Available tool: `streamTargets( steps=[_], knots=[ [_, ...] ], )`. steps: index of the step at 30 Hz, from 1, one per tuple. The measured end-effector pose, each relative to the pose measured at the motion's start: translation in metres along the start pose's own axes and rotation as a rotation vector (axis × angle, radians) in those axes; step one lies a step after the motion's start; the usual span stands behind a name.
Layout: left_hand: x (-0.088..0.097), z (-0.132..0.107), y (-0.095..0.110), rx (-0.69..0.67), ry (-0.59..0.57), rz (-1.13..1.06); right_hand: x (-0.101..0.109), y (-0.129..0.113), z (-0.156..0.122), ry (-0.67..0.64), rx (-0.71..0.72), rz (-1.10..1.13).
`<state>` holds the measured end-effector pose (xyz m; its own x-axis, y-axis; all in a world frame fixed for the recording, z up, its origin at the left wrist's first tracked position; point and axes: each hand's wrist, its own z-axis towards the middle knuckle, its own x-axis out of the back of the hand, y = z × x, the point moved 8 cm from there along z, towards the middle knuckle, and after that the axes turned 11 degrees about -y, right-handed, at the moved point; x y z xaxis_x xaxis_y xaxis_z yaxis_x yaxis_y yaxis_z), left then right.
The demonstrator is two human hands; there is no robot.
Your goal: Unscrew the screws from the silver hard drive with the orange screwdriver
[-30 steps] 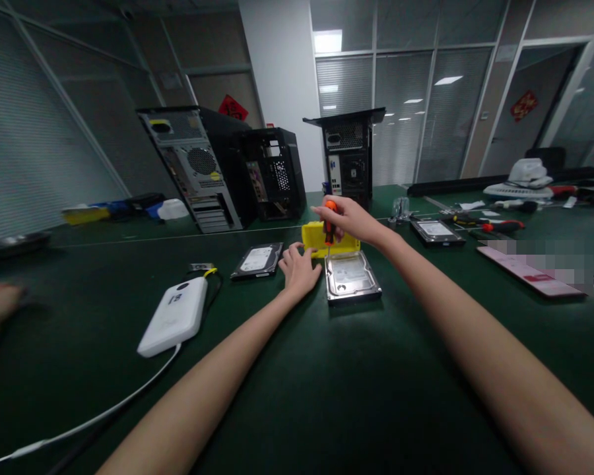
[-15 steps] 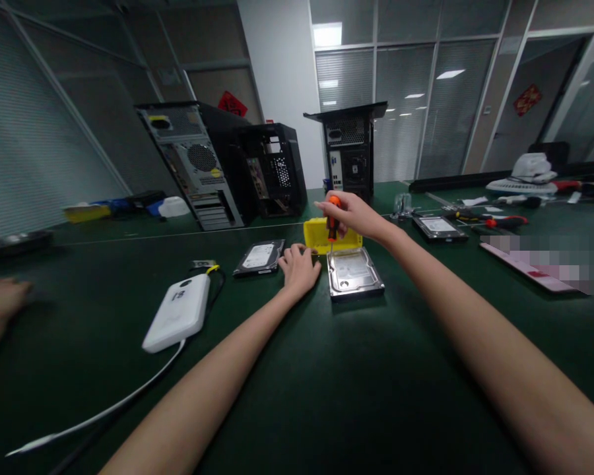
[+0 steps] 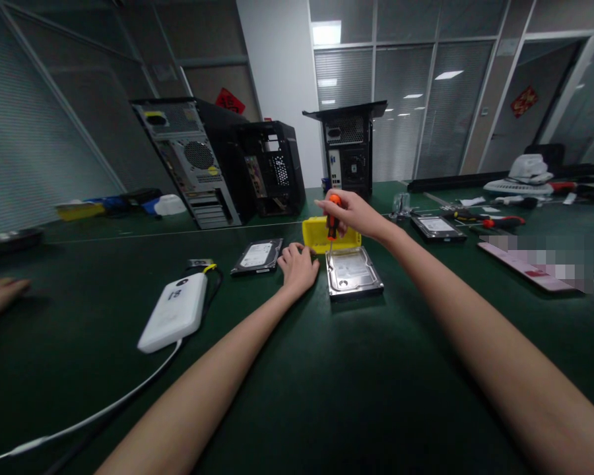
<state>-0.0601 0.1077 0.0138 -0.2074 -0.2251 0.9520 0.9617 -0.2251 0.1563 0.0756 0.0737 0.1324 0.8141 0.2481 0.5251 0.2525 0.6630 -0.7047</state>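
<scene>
Both bare forearms run from the bottom edge up toward the middle of the frame. The left hand (image 3: 299, 269) lies palm down at centre, fingers loosely spread. The right hand (image 3: 352, 214), just above and right of it, is curled in a tight grip, wrist raised.

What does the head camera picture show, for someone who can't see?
The right hand holds an orange screwdriver upright at a silver hard drive on a green table; the left hand rests beside it. A yellow box sits behind.

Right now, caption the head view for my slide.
Right hand holds orange-handled screwdriver upright at a hard drive; left hand rests beside it on green table.
</scene>
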Motion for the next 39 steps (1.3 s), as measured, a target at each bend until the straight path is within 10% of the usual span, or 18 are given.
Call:
streamTargets(
  steps=[39],
  knots=[
    [-0.014,0.013,-0.016,0.068,-0.138,-0.125,0.0,0.002,0.001,0.005,-0.007,-0.003]
  ],
)
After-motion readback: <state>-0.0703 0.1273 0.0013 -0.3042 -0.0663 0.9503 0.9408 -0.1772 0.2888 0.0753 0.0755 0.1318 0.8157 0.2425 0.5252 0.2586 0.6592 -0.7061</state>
